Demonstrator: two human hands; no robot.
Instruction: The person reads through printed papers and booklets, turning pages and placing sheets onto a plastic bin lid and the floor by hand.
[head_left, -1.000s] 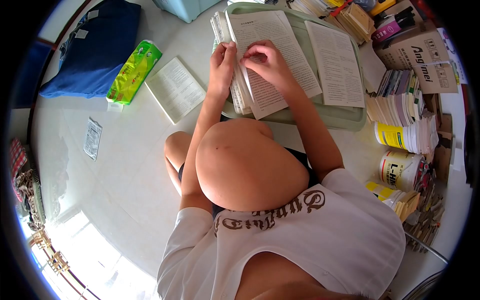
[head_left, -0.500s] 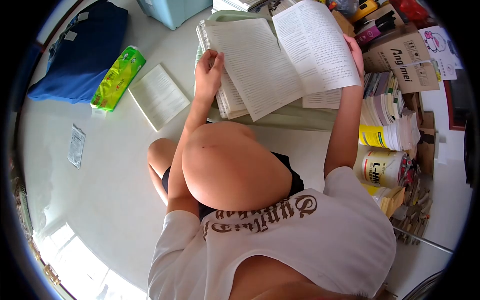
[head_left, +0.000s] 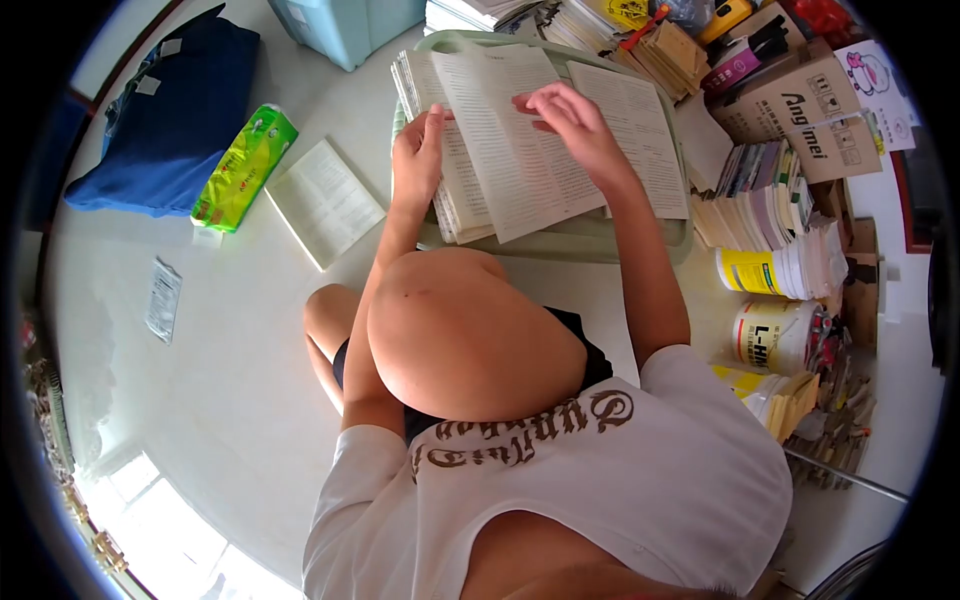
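A thick stack of printed sheets [head_left: 462,205] lies on a light green plastic surface with a raised rim [head_left: 560,243]. On its left edge is my left hand [head_left: 418,155], closed with the thumb on top. A loose printed page [head_left: 515,165] slants over the stack, its upper part lifted a little. Above that page, my right hand [head_left: 578,125] has its fingers stretched leftward and slightly bent, apparently holding nothing; whether the fingertips touch the paper I cannot tell. Another printed sheet [head_left: 645,150] lies flat to the right, partly behind my right wrist.
Leftward on the floor lie a thin booklet [head_left: 325,205], a green tissue pack [head_left: 245,168], a blue bag [head_left: 175,120] and a small packet [head_left: 163,300]. A light blue bin [head_left: 345,25] stands behind. Book stacks [head_left: 755,195], a cardboard box [head_left: 795,120] and tubs [head_left: 775,332] line the right.
My right hand has let go of the sheet it held up at the right and moved left over the slanted page. That sheet now lies flat. My left hand stays at the stack's edge.
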